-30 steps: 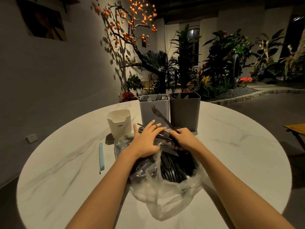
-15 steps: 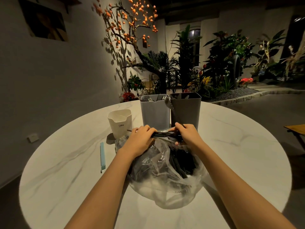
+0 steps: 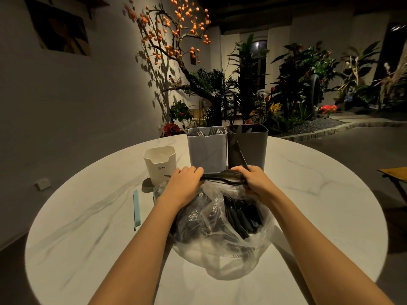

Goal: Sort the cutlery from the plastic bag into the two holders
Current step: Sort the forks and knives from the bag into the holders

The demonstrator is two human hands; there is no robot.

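A clear plastic bag (image 3: pixel 222 249) full of dark cutlery lies on the round white table (image 3: pixel 308 194) in front of me. Just beyond it stand a light grey holder (image 3: pixel 207 150) with forks in it and a dark grey holder (image 3: pixel 253 148) with knives. My left hand (image 3: pixel 182 186) and my right hand (image 3: pixel 255 181) both grip a horizontal bundle of dark cutlery (image 3: pixel 222 176) above the bag's far edge. A knife (image 3: pixel 242 156) sticks up from my right hand in front of the dark holder.
A white cup-like container (image 3: pixel 160 164) stands left of the holders. A light blue stick (image 3: pixel 136 209) lies on the table further left. A wooden seat (image 3: pixel 394 172) shows at the right edge; plants and a wall lie behind the table.
Both hands lifted a bundle of cutlery out of the bag and closed on it. The fork that stuck up from my right hand is replaced by a knife.
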